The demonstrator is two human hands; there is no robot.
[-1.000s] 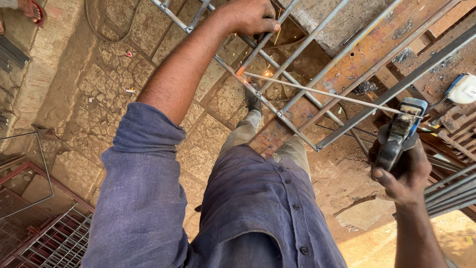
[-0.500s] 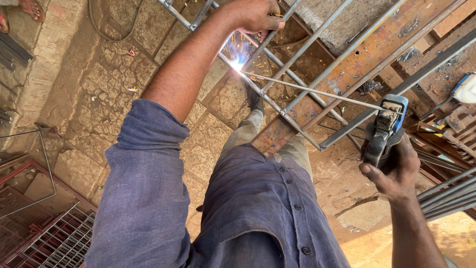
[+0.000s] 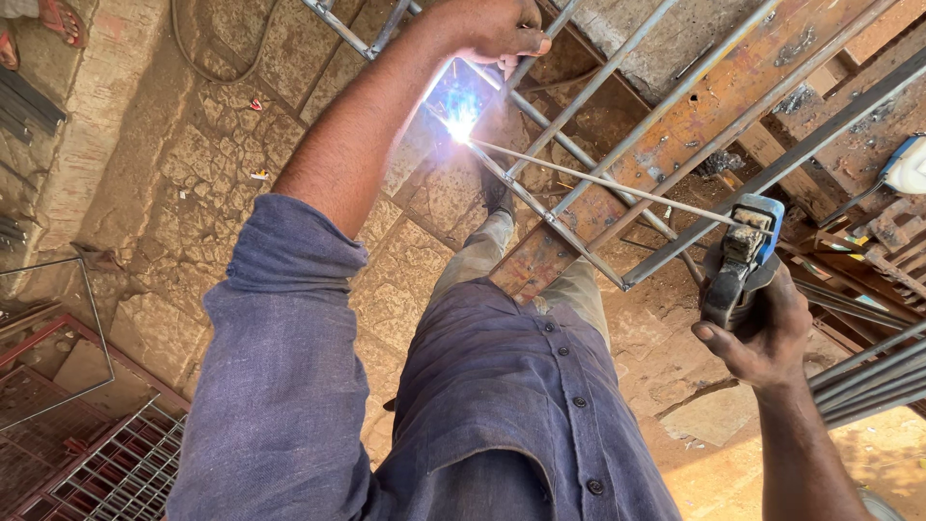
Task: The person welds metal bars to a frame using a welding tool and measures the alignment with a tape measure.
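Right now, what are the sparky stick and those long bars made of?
The stick looks like a thin metal rod with a dull grey coating; a bright arc glows at its tip. The bars look like bare grey steel with a dull sheen. The floor looks like cracked stone.

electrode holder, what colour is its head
Blue, with a dark handle, on the electrode holder in the right hand; head view.

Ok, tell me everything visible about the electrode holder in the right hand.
The electrode holder is a chunky clamp tool with a blue head and a dark, grimy handle, spattered with pale residue. The right hand grips its handle, the fingers wrapped round it. A thin grey welding rod runs from its clamp up and left to a joint on the metal bar frame, where a bright blue-white arc burns.
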